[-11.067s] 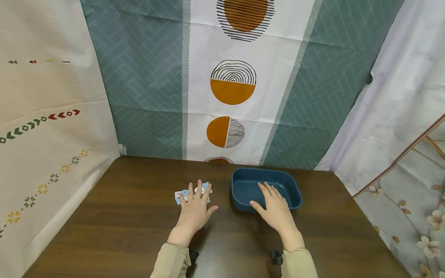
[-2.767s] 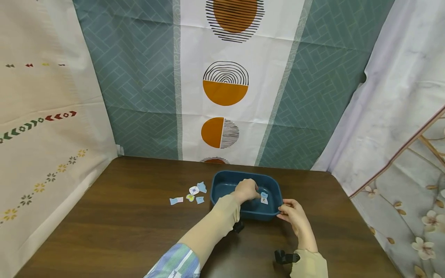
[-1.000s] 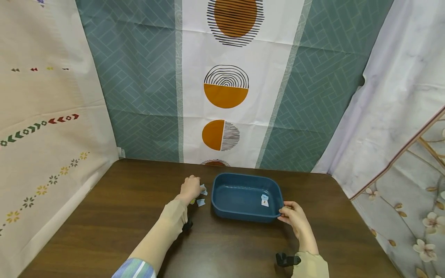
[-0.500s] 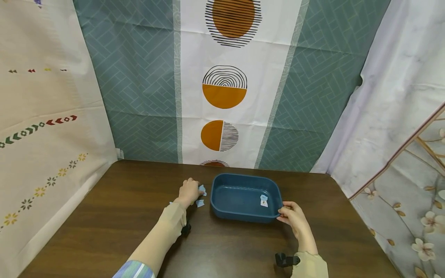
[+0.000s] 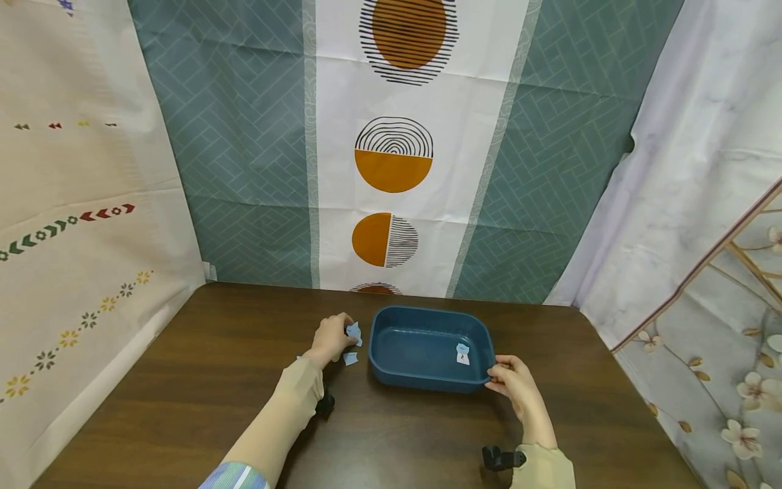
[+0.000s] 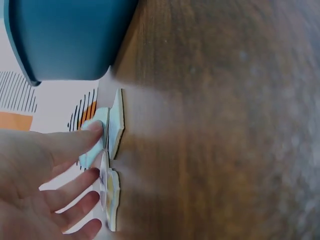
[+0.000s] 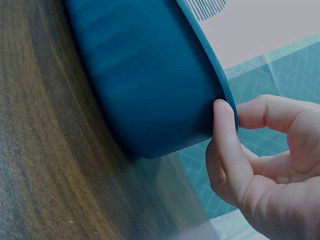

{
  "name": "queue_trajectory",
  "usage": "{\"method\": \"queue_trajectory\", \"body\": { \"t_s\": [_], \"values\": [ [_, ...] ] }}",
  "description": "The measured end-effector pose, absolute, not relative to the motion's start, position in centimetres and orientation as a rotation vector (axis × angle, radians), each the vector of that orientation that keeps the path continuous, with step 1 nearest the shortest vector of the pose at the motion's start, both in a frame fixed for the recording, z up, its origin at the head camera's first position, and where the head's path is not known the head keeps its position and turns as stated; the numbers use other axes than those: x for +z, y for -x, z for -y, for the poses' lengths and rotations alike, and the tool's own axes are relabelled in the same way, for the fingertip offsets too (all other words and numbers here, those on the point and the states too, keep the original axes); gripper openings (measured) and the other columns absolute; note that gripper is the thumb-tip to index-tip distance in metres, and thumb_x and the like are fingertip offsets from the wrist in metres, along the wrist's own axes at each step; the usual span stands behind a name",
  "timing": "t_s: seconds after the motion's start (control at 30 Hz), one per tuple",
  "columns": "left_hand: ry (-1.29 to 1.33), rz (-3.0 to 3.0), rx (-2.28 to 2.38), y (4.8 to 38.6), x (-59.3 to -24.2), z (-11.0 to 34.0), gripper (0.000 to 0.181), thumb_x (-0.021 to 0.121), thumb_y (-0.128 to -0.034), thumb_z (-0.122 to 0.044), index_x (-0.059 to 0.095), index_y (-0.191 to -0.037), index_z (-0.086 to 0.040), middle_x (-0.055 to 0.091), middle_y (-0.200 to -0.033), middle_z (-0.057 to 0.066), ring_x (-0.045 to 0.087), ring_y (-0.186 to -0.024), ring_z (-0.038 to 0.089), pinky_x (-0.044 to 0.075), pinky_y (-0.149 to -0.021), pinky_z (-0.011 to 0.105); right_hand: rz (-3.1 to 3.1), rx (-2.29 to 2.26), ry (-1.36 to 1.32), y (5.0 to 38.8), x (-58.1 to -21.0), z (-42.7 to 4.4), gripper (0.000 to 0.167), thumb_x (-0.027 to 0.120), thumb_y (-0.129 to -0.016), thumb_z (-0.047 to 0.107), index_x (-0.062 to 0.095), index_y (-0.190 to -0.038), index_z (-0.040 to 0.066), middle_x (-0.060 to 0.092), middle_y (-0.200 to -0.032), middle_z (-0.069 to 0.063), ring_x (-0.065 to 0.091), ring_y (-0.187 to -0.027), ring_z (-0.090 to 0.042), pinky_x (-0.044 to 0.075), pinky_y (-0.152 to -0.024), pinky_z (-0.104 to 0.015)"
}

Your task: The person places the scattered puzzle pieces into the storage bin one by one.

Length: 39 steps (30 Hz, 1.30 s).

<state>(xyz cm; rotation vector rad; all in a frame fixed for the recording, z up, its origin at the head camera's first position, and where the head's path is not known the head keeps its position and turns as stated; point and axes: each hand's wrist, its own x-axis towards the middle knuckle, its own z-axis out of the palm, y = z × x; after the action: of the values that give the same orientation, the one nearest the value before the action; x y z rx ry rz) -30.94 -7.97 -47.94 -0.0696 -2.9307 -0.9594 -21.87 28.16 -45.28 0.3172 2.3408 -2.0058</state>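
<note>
My left hand (image 5: 330, 337) is over the loose puzzle pieces, pinching a light-blue puzzle piece (image 5: 354, 331) that looks tilted. In the left wrist view the thumb (image 6: 92, 131) lies against that piece. A second light-blue piece (image 6: 117, 125) lies beside it, with a whitish piece (image 6: 103, 182) and a yellowish piece (image 6: 114, 200) near the lower fingers. My right hand (image 5: 518, 387) grips the near right corner of the blue plastic tray (image 5: 421, 384), thumb outside the rim in the right wrist view. A blue-and-white piece (image 5: 463, 354) lies inside the tray, towards its right end.
The brown wooden table (image 5: 391, 441) carries the tray and the pieces. A patterned curtain (image 5: 263, 170) hangs behind its back edge, with a cream cloth (image 5: 79, 272) on the left and a floral cloth (image 5: 702, 326) on the right.
Since the oldest frame the tray has shifted left and my right hand has taken its corner. My left hand has gone from inside the tray back to the pieces, and the light-blue piece has tilted.
</note>
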Motion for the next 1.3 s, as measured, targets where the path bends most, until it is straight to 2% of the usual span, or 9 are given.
{"method": "queue_trajectory", "body": {
  "t_s": [0.3,0.5,0.67,0.9,1.3],
  "values": [
    [0.158,2.803,-1.174,31.1,-48.4,8.3,0.035,0.079,-0.0797,-0.006,0.064,-0.111,-0.005,0.065,-0.090,0.011,0.059,-0.081,0.024,0.050,-0.075,0.041,-2.344,-2.001,-0.309,21.8,-45.2,-28.2,0.047,0.052,-0.088,-0.003,0.036,-0.130,-0.017,0.052,-0.089,-0.008,0.051,-0.074,-0.013,0.055,-0.065,-0.018],
    [0.178,2.721,-1.254,31.0,-48.6,8.2,0.035,0.074,-0.0824,0.000,0.065,-0.116,-0.003,0.065,-0.093,0.012,0.062,-0.084,0.024,0.052,-0.074,0.039,-2.331,-2.010,-0.303,21.9,-45.2,-28.1,0.048,0.053,-0.089,-0.002,0.035,-0.130,-0.017,0.052,-0.090,-0.008,0.052,-0.075,-0.012,0.055,-0.065,-0.018],
    [0.123,2.662,-1.403,30.9,-48.3,8.0,0.035,0.071,-0.0840,0.004,0.062,-0.118,0.003,0.066,-0.097,0.017,0.067,-0.084,0.026,0.056,-0.068,0.034,-2.331,-2.005,-0.309,21.9,-45.2,-28.2,0.048,0.052,-0.088,-0.003,0.035,-0.130,-0.017,0.052,-0.091,-0.009,0.052,-0.075,-0.013,0.055,-0.065,-0.018],
    [0.065,2.612,-1.383,30.5,-47.0,8.0,0.028,0.071,-0.0855,-0.001,0.066,-0.113,0.005,0.070,-0.099,0.020,0.069,-0.090,0.033,0.057,-0.078,0.041,-2.339,-2.000,-0.300,21.8,-45.2,-28.1,0.047,0.053,-0.088,-0.002,0.036,-0.130,-0.017,0.052,-0.091,-0.009,0.052,-0.076,-0.014,0.055,-0.066,-0.018],
    [0.009,2.446,-1.546,30.4,-42.6,4.8,0.029,0.071,-0.0854,-0.001,0.065,-0.113,0.005,0.070,-0.102,0.022,0.071,-0.093,0.036,0.058,-0.080,0.042,-2.342,-1.995,-0.317,21.8,-45.2,-28.2,0.045,0.052,-0.089,-0.002,0.037,-0.129,-0.016,0.052,-0.090,-0.008,0.052,-0.075,-0.013,0.055,-0.066,-0.018]
  ]
}}
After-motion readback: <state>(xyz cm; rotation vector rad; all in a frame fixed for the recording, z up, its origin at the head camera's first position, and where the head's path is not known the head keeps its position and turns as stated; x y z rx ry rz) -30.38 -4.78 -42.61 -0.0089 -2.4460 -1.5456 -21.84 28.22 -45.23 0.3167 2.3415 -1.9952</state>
